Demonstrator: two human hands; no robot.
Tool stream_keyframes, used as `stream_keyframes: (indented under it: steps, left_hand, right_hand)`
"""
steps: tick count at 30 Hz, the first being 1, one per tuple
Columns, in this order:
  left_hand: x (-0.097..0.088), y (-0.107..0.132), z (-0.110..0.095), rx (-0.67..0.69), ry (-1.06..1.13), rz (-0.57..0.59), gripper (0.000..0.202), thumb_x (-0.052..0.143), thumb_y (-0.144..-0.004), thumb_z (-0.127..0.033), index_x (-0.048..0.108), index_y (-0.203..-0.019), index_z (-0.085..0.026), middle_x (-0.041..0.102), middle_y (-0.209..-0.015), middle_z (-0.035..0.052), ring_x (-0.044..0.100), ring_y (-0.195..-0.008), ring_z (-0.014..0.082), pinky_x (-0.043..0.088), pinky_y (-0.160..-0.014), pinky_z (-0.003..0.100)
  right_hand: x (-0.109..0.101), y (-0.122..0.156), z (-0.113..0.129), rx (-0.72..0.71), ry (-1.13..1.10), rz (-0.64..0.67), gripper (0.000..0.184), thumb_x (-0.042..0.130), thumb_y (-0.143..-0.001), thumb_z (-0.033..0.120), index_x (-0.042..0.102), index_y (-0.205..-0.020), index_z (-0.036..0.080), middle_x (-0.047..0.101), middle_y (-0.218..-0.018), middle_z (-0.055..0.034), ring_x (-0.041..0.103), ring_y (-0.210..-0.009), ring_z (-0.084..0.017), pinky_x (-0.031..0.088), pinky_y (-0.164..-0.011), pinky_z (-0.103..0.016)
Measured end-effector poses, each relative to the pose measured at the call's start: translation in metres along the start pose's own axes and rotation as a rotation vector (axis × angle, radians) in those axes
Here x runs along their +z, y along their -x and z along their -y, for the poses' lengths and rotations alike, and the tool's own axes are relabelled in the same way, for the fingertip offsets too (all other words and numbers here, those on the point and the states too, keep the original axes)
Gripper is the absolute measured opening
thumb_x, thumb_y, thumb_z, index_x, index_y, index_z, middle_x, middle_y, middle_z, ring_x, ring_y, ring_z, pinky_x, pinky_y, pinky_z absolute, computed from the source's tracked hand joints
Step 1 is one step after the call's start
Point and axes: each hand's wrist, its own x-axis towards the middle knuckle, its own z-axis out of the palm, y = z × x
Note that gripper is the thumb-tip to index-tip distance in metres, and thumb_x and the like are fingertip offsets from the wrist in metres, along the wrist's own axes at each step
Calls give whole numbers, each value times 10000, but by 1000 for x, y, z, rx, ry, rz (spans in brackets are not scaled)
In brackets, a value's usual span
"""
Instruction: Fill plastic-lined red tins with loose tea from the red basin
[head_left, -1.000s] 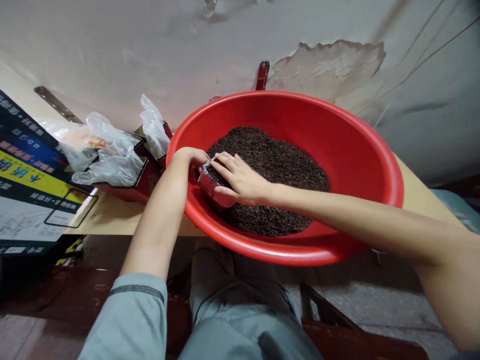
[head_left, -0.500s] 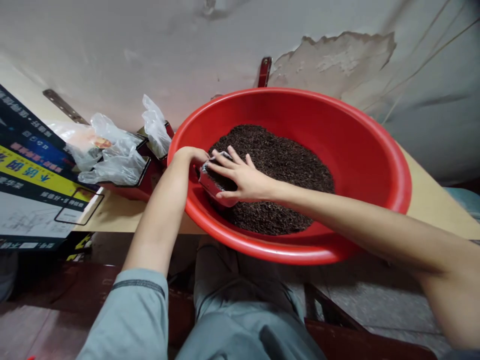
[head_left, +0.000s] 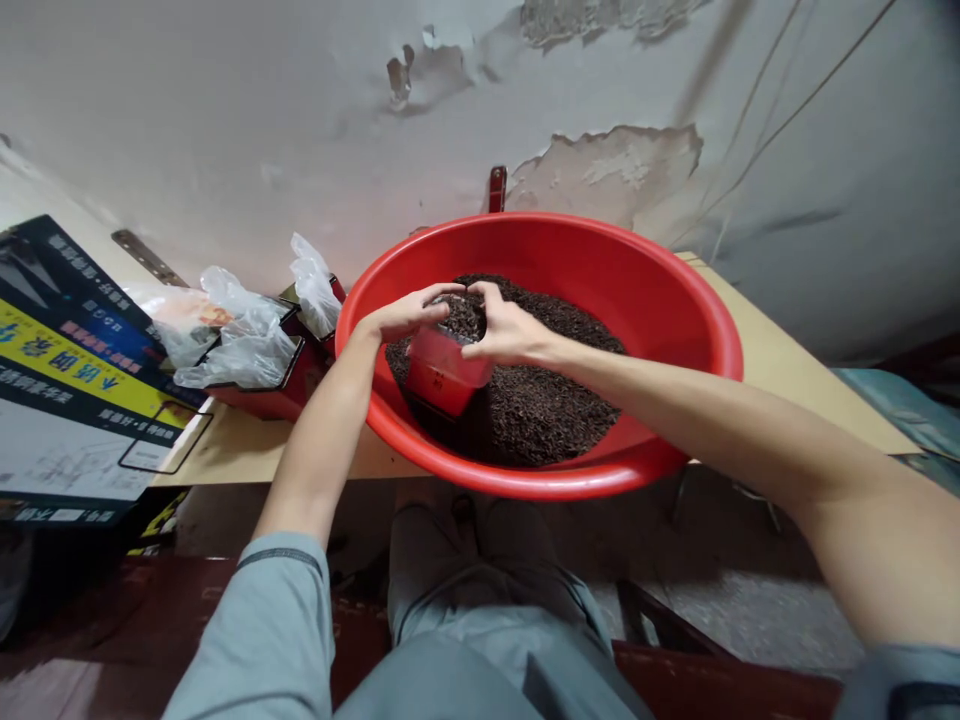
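A big red basin [head_left: 652, 330] holds a heap of small dark brown, grain-like pieces [head_left: 544, 425], perhaps tea leaves. Among them, near the basin's left side, stands a small red box [head_left: 442, 375], slightly tilted and filled to the top with the same pieces. Clear plastic film shows around its mouth. My left hand [head_left: 409, 312] curves over the box's left and far top edge. From the right, my right hand [head_left: 510, 328] wraps its top with bent fingers, thumb on the near side. The fingertips of both hands nearly meet at the far edge.
Left of the basin stand dark red boxes [head_left: 259, 400] with clear plastic bags [head_left: 255, 340] sticking out. A printed carton [head_left: 75, 400] is at the far left. The basin rests on a pale tabletop [head_left: 817, 375] against a peeling wall [head_left: 225, 130].
The red box has come more upright and shifted a little right. My right hand has moved from flat across its mouth to around its side; my left hand has moved onto its top edge.
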Motion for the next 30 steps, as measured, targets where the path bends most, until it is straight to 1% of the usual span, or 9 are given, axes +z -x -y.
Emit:
stream_keyframes:
  steps: [3,6,8,10,13,16,18,24,30]
  left_hand:
    - [9,-6,-9,114,-42,15,1251,907,-609,-612,345,-1645,-192,427,-1659,184,408,-1525,398,331,-1258,507]
    - [20,-19,-3,130,-109,-54,1428,967,-554,-533,184,-1702,-203,368,-1685,202,361,-1547,433,267,-1283,563]
    - [28,-27,5,127,-131,-92,1483,971,-547,-527,124,-1711,-164,336,-1693,234,342,-1554,446,232,-1293,577]
    - [34,-31,11,123,-150,-119,1524,971,-543,-523,77,-1713,-132,322,-1693,258,336,-1556,449,214,-1298,578]
    - [36,-34,14,86,-162,-128,1574,970,-538,-511,-1,-1714,-122,339,-1681,270,355,-1548,442,223,-1294,571]
    - [33,-36,10,-9,-173,-147,1569,949,-556,-535,-18,-1707,-84,315,-1685,293,338,-1559,443,222,-1295,563]
    - [31,-37,8,-33,-190,-165,1576,952,-539,-549,5,-1706,-74,271,-1704,299,291,-1581,443,204,-1303,551]
    - [29,-35,13,-11,-153,-147,1578,960,-547,-551,0,-1709,-83,309,-1690,297,325,-1569,440,209,-1302,544]
    - [28,-33,14,21,-185,-149,1566,966,-515,-506,39,-1710,-98,281,-1704,295,314,-1572,442,202,-1298,568]
  right_hand:
    - [-30,-5,-10,-66,51,-43,1079,868,-636,382,355,-1563,179,666,-1374,-212,681,-1207,-421,539,-1033,-604]
    - [-44,-15,-34,-168,43,10,1150,887,-582,324,339,-1586,210,618,-1434,-186,631,-1288,-415,479,-1117,-616]
    - [-40,-20,-56,-212,-17,13,1187,880,-571,305,305,-1604,187,533,-1516,-211,564,-1370,-408,442,-1165,-594]
    - [-31,-21,-75,-203,-72,-45,1203,862,-590,313,260,-1614,122,430,-1576,-260,487,-1440,-407,407,-1198,-575]
    - [-19,-21,-93,-180,-121,-82,1208,851,-619,333,218,-1621,100,405,-1581,-266,467,-1455,-401,372,-1223,-577]
    - [-17,-25,-97,-133,-177,-55,1218,869,-636,355,200,-1639,178,445,-1576,-222,509,-1427,-385,394,-1214,-580]
    - [-19,-29,-96,-126,-191,-59,1242,893,-630,363,200,-1642,164,427,-1600,-236,491,-1448,-387,382,-1229,-559]
    - [-22,-29,-91,-85,-239,-65,1247,911,-637,305,193,-1643,138,471,-1576,-265,526,-1427,-381,382,-1226,-533]
    - [-20,-24,-86,-159,-228,-64,1219,908,-622,291,232,-1623,128,421,-1620,-254,470,-1481,-356,344,-1261,-509]
